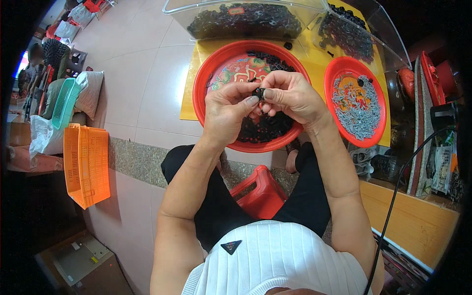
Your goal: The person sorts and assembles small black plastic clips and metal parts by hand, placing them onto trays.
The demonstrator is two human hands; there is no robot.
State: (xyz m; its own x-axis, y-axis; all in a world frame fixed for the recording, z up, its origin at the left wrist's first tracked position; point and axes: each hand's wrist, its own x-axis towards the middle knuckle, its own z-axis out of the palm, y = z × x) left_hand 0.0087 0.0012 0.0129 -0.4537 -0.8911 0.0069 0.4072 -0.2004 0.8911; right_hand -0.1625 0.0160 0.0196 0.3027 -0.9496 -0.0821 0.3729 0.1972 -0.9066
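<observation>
Above a red round tray (200,78), both my hands meet with their fingertips together. A small black part (257,92) is pinched between them; its exact kind is too small to make out. My left hand (227,109) grips it with thumb and forefinger. From the other side, my right hand (294,98) presses thumb and fingers on the same piece. Many small black pieces (263,129) lie in the tray below, heaped along its right and near sides. The tray's patterned floor shows at the far left, and my hands hide part of the pile.
A red oval tray (330,115) of silvery screws (358,110) stands at right on the yellow tabletop (188,101). Clear bins (246,22) of black parts stand behind. An orange crate (87,164) is on the left floor. A black cable (400,179) hangs at right. A person (56,51) sits far left.
</observation>
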